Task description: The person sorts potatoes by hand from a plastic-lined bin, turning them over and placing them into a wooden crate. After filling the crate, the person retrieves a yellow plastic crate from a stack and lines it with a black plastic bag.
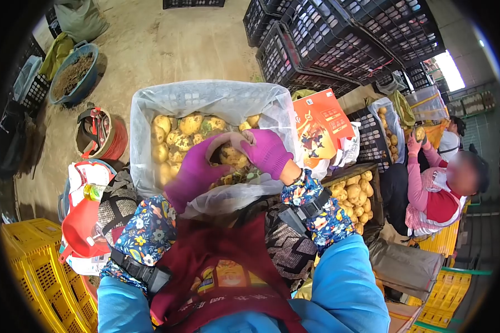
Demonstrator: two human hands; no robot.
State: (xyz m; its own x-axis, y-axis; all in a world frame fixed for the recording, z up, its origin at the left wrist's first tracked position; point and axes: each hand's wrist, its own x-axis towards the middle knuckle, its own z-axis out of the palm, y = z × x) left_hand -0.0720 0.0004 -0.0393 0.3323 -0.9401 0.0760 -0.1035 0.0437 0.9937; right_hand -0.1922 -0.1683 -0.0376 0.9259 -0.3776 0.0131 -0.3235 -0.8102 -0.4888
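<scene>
In purple gloves, both of my hands are over a crate (150,94) lined with clear plastic. Between them is a yellow potato (234,156) with dark soil on its skin. My left hand (197,169) curves round its left side. My right hand (265,152) grips it from the upper right, fingertips bent against it. Several soil-spotted potatoes (190,124) lie in the crate beyond my hands, with some green leaf bits among them. My forearms and the plastic hide part of the crate's near side.
Right of the crate stand an orange-red printed box (323,125) and a container of potatoes (353,194). Black crates (328,41) are stacked behind. A co-worker (436,191) holds a potato at right. A bucket (103,133), a blue tub (75,75) and yellow crates (47,266) are at left.
</scene>
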